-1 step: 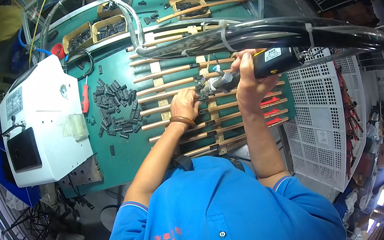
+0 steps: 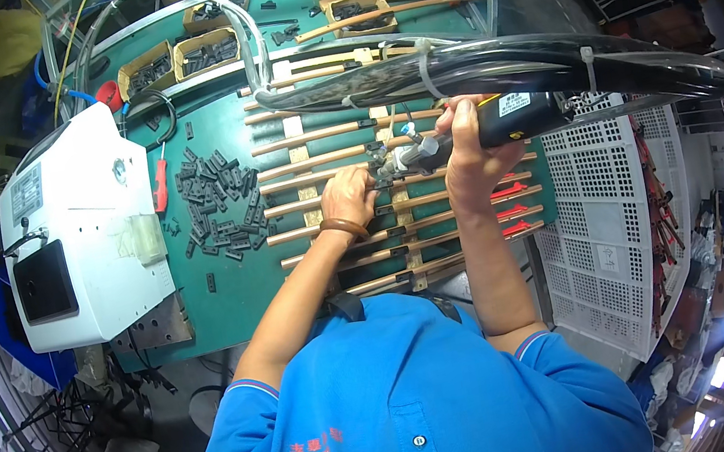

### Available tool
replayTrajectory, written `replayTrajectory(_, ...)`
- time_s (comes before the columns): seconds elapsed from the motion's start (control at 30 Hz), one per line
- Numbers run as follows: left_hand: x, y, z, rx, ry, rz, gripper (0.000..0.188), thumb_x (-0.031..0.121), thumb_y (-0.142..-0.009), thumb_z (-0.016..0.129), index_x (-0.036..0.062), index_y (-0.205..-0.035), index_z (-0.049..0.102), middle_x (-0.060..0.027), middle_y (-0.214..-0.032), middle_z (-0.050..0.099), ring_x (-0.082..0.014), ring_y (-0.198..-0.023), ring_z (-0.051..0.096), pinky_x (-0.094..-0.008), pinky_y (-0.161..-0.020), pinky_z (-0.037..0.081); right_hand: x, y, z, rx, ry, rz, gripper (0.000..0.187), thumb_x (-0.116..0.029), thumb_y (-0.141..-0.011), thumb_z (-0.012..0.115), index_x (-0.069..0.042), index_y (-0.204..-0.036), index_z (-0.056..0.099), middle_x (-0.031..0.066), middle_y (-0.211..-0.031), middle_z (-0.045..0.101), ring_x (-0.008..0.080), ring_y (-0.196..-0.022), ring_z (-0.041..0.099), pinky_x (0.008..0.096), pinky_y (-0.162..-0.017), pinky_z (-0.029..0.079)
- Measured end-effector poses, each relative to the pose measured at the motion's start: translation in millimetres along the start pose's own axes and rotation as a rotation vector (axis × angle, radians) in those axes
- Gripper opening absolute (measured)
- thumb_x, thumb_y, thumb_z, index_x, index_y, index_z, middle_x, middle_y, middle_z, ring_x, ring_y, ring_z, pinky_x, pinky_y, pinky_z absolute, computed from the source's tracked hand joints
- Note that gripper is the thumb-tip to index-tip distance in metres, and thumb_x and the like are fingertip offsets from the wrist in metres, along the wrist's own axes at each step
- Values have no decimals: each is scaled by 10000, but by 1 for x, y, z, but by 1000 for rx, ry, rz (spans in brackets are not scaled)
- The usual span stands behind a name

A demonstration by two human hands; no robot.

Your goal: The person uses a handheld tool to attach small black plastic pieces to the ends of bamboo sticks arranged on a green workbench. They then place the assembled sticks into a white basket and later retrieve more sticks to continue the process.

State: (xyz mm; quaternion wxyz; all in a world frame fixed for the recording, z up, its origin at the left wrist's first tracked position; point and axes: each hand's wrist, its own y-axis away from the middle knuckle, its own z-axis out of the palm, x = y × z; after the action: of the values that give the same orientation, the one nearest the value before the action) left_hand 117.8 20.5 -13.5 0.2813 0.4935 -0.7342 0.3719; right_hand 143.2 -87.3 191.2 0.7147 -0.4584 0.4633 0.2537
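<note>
My right hand [image 2: 472, 152] is wrapped round a black hand-held power screwdriver [image 2: 511, 117] with a metal nose [image 2: 408, 160]. Its nose points left, down at the row of slim brown rods [image 2: 315, 230]. Just left of that nose, my left hand [image 2: 348, 198] has its fingers curled in over a rod. Whatever they pinch is hidden under the fingertips. Small black pieces [image 2: 386, 210] sit along the middle of several rods. The rods lie side by side across light wooden support strips [image 2: 301, 160].
Loose black pieces [image 2: 221, 201] are heaped left of the rods, beside a red-handled screwdriver [image 2: 159, 184] and a white machine [image 2: 84, 232]. A thick cable bundle [image 2: 488, 64] arches over the rods. White plastic crates [image 2: 599, 226] stand at the right; boxes of black parts [image 2: 205, 54] lie behind.
</note>
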Motion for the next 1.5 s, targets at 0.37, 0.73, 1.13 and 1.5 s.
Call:
replayTrajectory(0.37,6,-3,-5,45,-25,57,274,52,-607,751,58,-764,525,-96,-790,535,-311,-792,555,-413,-695,457,15,11,-1,-1,104,-91,115,105,-803,517,27,-887,528,81,-711,586,132,-565,560,256,-545,491)
replayTrajectory(0.73,-25,15,-35,19,-111,188,150,99,-709,681,123,-855,653,-51,-837,636,-268,-778,616,-387,-689,501,47,32,-23,-40,307,-253,365,23,-729,686,15,-1043,499,66,-917,598,116,-787,566,234,-781,455)
replayTrajectory(1.13,-34,17,-31,-10,-78,207,117,95,-751,679,109,-864,657,-52,-833,626,-270,-785,618,-384,-670,504,43,30,-7,-118,33,-109,349,125,-778,614,0,-1067,466,22,-824,538,56,-637,521,210,-568,492)
replayTrajectory(1.5,-31,18,-33,25,-108,243,75,145,-787,662,103,-847,643,-59,-826,625,-282,-775,613,-396,-674,504,25,14,2,-233,-155,56,254,73,-840,550,-11,-1071,485,61,-876,588,119,-705,604,259,-613,518)
